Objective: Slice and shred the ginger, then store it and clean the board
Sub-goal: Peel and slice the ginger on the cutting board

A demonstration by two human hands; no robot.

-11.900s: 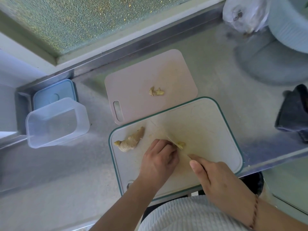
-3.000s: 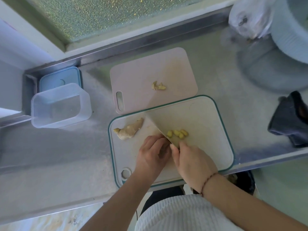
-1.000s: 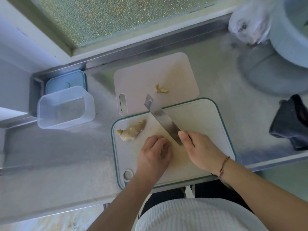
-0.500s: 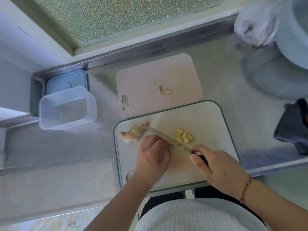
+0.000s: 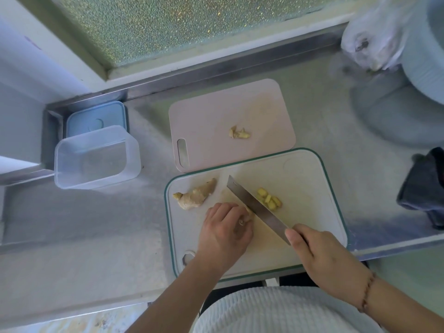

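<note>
Green-rimmed white cutting board (image 5: 307,188) sits at the near edge of the counter. A knobby unpeeled ginger chunk (image 5: 195,194) lies on its far left corner. Little pile of yellow ginger slices (image 5: 269,199) sits mid-board, just right of the knife (image 5: 254,207), whose blade runs diagonally, tip pointing far-left.

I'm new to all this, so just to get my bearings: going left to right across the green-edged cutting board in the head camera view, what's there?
Whole ginger root → left hand → knife → ginger slices → right hand, gripping the knife handle.
</note>
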